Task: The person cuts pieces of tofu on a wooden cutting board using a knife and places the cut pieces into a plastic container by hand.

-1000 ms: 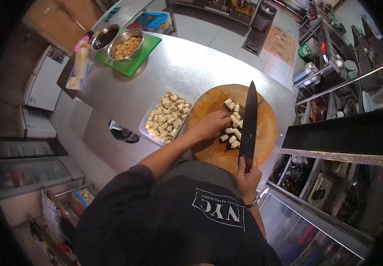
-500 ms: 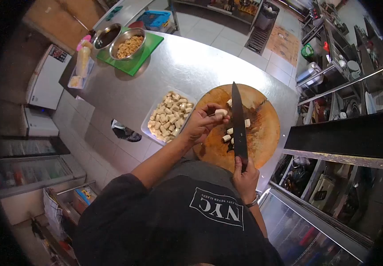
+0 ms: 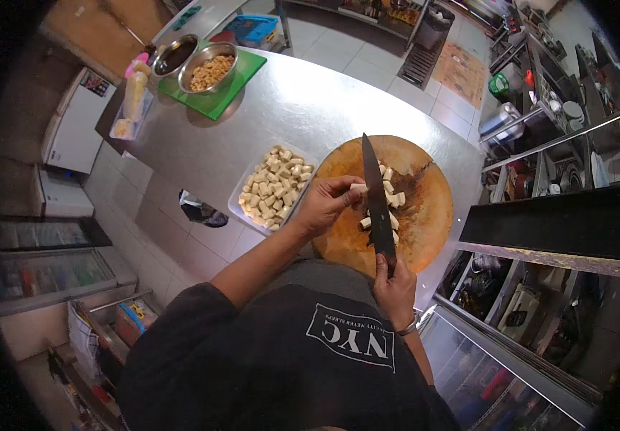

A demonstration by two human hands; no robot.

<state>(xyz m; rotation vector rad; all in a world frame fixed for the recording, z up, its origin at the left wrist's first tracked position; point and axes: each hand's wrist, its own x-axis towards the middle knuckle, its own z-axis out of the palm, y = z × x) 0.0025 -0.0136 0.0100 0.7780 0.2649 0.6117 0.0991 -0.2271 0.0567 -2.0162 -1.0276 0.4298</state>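
Observation:
Over the left part of a round wooden board (image 3: 425, 233), my left hand (image 3: 328, 205) pinches a pale piece (image 3: 358, 188) between thumb and fingers. My right hand (image 3: 395, 287) is wrapped round the handle of a large dark knife (image 3: 377, 194), its blade pointing away from me just right of that piece. Several pale cut pieces (image 3: 398, 200) lie on the board, some partly hidden by the blade. Left of the board, a clear plastic tub (image 3: 236, 208) is heaped with similar pale chunks (image 3: 274, 188).
On the metal table (image 3: 310, 93), a green board (image 3: 213, 105) at the far left carries a steel bowl of brown bits (image 3: 209, 72). Beside it are a bowl of dark liquid (image 3: 176, 54) and a small tray (image 3: 136, 129). Shelves (image 3: 540, 165) stand at the right.
My left hand has lifted off the board's pieces and moved left, now holding one piece. The knife has shifted left, its blade tilting further left.

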